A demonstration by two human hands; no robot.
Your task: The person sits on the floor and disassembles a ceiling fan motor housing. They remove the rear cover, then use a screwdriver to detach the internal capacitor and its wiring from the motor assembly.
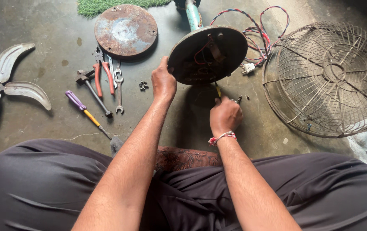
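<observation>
A round fan base point(230, 47) on a teal pole point(193, 15) lies tipped toward me, its open underside showing wires. My left hand point(163, 82) grips the base's left rim. My right hand point(225, 114) is closed on a thin yellow-handled tool point(218, 91) whose tip points up at the lower edge of the base. Two small screws point(243, 98) lie on the floor just right of this hand.
A rusty round cover plate point(126, 30) lies at the back. Pliers point(101, 72), a hammer point(90, 89), a spanner point(118, 85) and a purple-handled screwdriver point(85, 112) lie left. Fan blades point(8, 87) sit far left, a wire fan guard point(328, 79) right, twisted cable with plug point(256, 38) behind.
</observation>
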